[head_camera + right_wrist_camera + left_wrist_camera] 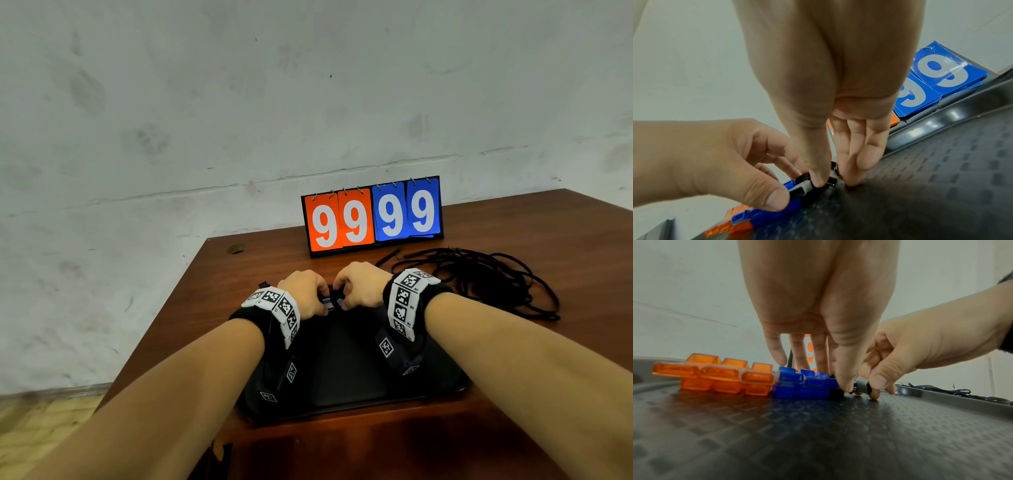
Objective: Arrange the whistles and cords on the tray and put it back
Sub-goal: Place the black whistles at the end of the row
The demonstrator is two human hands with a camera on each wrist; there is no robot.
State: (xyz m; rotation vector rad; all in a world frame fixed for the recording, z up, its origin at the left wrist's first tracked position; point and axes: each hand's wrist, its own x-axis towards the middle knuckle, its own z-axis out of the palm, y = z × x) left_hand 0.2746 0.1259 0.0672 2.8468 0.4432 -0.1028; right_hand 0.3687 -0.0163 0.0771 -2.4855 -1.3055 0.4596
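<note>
A black tray (342,377) lies on the wooden table in front of me. Along its far edge stand a row of orange whistles (721,376) and a row of blue whistles (799,384). At the right end of that row is a black and grey whistle (800,189). My left hand (320,301) pinches it with thumb and fingers from the left. My right hand (344,301) pinches it from the right, other fingers touching the tray. In the head view my hands hide the coloured whistles. A heap of black cords (479,277) lies on the table, right of the tray.
A flip scoreboard (373,216) showing 99 in orange and 99 in blue stands behind the tray, near the wall. The table's left edge (164,315) runs close to the tray. The tray's ribbed floor (818,434) stretches toward me.
</note>
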